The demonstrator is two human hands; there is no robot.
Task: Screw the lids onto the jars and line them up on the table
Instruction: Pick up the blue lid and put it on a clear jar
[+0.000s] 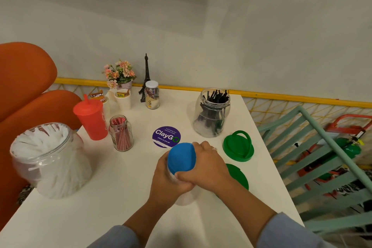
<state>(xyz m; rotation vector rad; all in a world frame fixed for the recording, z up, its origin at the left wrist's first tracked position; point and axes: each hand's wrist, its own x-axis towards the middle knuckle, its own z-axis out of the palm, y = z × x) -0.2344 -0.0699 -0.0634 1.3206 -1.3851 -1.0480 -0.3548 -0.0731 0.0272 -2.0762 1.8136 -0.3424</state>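
Your right hand (203, 165) gripped the blue lid (181, 157) on the near-centre jar (184, 199) your left hand (167, 183) clasped; three jars remained open, two green lids (238, 148) unused, nothing aligned

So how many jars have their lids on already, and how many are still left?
Done: only the small jar with the white lid at the back looks closed. In hand: the left hand holds a clear jar while the right hand sits on its blue lid. Left: the black-stick jar, the red-stick jar and the big white-stick jar are open; two green lids wait. No line-up yet.
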